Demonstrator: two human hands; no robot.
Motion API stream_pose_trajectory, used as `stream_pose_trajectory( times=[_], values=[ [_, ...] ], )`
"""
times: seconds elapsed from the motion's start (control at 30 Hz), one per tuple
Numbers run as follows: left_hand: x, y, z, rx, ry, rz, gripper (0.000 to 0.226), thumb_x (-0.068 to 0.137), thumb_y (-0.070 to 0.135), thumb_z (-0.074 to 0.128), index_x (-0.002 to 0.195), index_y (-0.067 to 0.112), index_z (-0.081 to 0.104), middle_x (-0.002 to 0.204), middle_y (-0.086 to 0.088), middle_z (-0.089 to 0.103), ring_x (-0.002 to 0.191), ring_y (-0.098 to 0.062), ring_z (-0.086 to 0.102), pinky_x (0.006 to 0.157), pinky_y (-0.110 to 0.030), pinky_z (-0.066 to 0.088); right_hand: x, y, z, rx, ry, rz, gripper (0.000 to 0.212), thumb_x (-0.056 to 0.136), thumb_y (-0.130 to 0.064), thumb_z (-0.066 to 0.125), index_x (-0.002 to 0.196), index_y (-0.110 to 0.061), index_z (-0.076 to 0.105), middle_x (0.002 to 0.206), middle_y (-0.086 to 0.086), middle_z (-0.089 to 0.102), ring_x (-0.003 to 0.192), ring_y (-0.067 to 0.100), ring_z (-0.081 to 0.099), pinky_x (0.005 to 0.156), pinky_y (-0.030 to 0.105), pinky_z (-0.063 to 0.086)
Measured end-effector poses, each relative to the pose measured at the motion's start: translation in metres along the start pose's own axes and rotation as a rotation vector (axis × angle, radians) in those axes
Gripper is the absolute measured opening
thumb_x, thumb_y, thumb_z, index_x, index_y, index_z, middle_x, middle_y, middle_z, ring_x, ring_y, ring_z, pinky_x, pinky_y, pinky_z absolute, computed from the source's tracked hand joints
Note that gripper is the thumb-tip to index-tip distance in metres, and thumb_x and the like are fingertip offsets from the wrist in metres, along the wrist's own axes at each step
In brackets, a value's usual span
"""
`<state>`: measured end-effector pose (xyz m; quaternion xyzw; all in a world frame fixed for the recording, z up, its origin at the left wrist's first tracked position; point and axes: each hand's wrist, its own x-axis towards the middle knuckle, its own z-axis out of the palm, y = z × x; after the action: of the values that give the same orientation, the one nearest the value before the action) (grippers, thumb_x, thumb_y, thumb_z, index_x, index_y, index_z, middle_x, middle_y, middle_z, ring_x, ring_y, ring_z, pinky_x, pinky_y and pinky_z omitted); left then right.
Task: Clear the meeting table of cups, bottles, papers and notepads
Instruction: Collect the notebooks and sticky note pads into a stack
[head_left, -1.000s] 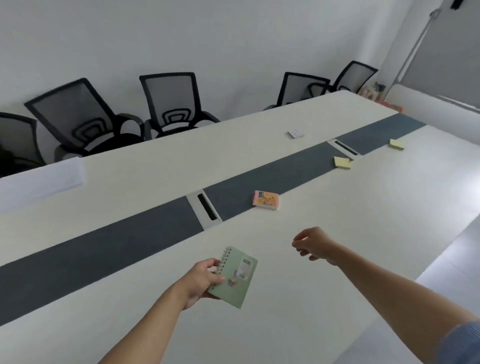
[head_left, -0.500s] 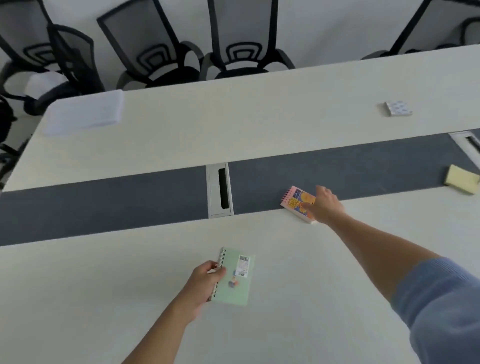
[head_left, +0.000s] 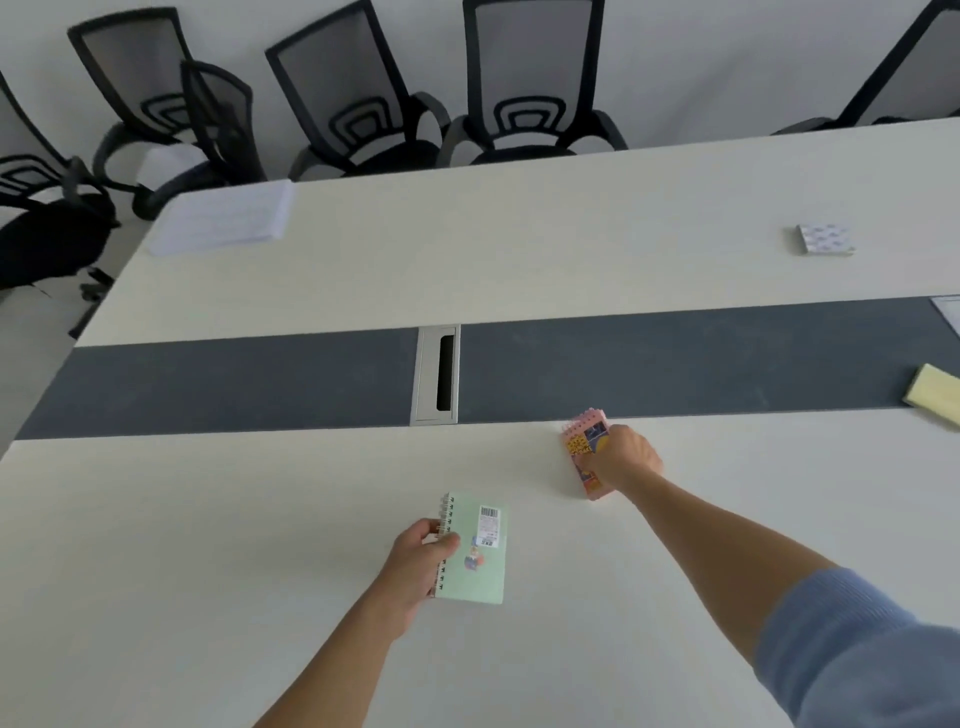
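Lift the small pink spiral-bound notepad (head_left: 582, 439), gripped in the curled right hand (head_left: 623, 460) just beside the dark grey table strip (head_left: 234, 384), squarely (left hand (head_left: 415, 556) pinches the green spiral notebook (head_left: 480, 566)).

Even soft light, slight blur, wide-angle bending

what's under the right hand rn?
A pink spiral notepad, gripped by the right hand over the white table. Its top and left edge show; the hand covers the rest. Whether it touches the table is unclear.
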<state>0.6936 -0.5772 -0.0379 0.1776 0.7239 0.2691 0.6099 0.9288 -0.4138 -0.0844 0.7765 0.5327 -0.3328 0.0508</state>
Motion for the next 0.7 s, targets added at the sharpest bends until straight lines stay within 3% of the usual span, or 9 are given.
stream_pose_trajectory(
  times=[0.07, 0.17, 0.27, 0.43, 0.5, 0.6, 0.7],
  values=[
    [-0.017, -0.003, 0.008, -0.042, 0.005, 0.023, 0.016, 0.096, 0.007, 0.055, 0.108, 0.013, 0.063, 0.096, -0.003, 0.074, 0.077, -0.02, 0.069, 0.07, -0.03, 0.049, -0.017, 0.011, -0.003, 0.113, -0.034, -0.005, 0.024, 0.088, -0.036, 0.057, 0.099, -0.016, 0.064, 0.086, 0.001, 0.068, 0.08, 0.02, 0.068, 0.063, 0.029, 0.05],
    [-0.049, -0.004, 0.024, -0.131, 0.008, 0.066, 0.019, 0.096, 0.004, 0.051, 0.11, 0.012, 0.062, 0.1, -0.007, 0.074, 0.083, -0.025, 0.068, 0.076, -0.035, 0.049, -0.061, 0.025, -0.029, 0.573, -0.136, -0.036, 0.03, 0.097, -0.033, 0.049, 0.099, -0.009, 0.068, 0.081, 0.002, 0.069, 0.073, 0.018, 0.066, 0.062, 0.027, 0.048],
    [-0.073, -0.005, 0.042, -0.236, -0.029, 0.095, 0.02, 0.096, 0.003, 0.048, 0.111, 0.008, 0.06, 0.104, -0.015, 0.072, 0.087, -0.029, 0.066, 0.075, -0.037, 0.051, -0.122, 0.036, -0.06, 0.854, -0.216, -0.198, 0.033, 0.103, -0.031, 0.041, 0.094, -0.012, 0.068, 0.083, 0.001, 0.071, 0.074, 0.015, 0.067, 0.061, 0.024, 0.048],
    [-0.122, -0.015, 0.089, -0.394, -0.153, 0.14, 0.023, 0.097, 0.006, 0.044, 0.111, 0.008, 0.062, 0.103, -0.019, 0.072, 0.089, -0.033, 0.066, 0.071, -0.037, 0.051, -0.195, 0.079, -0.083, 0.767, -0.302, -0.392, 0.039, 0.104, -0.031, 0.038, 0.096, -0.014, 0.072, 0.091, 0.003, 0.075, 0.082, 0.017, 0.071, 0.069, 0.025, 0.054],
    [-0.139, -0.018, 0.112, -0.412, -0.198, 0.165, 0.025, 0.099, 0.009, 0.042, 0.113, 0.007, 0.063, 0.1, -0.017, 0.072, 0.087, -0.031, 0.065, 0.072, -0.038, 0.052, -0.206, 0.103, -0.092, 0.66, -0.289, -0.405, 0.036, 0.103, -0.033, 0.044, 0.089, -0.015, 0.073, 0.089, 0.0, 0.075, 0.076, 0.015, 0.064, 0.069, 0.027, 0.049],
    [-0.162, -0.021, 0.146, -0.37, -0.26, 0.182, 0.029, 0.101, 0.013, 0.041, 0.121, 0.006, 0.061, 0.109, -0.019, 0.071, 0.093, -0.032, 0.066, 0.082, -0.044, 0.051, -0.215, 0.143, -0.112, 0.556, -0.235, -0.37, 0.027, 0.097, -0.031, 0.057, 0.085, -0.01, 0.07, 0.08, 0.002, 0.071, 0.06, 0.013, 0.049, 0.054, 0.023, 0.04],
    [-0.171, -0.016, 0.178, -0.305, -0.312, 0.206, 0.031, 0.103, 0.018, 0.041, 0.124, 0.007, 0.059, 0.117, -0.02, 0.069, 0.098, -0.032, 0.067, 0.085, -0.046, 0.052, -0.216, 0.174, -0.133, 0.548, -0.202, -0.369, 0.021, 0.094, -0.025, 0.064, 0.083, -0.008, 0.068, 0.073, 0.002, 0.071, 0.052, 0.01, 0.054, 0.045, 0.018, 0.039]
  ],
)
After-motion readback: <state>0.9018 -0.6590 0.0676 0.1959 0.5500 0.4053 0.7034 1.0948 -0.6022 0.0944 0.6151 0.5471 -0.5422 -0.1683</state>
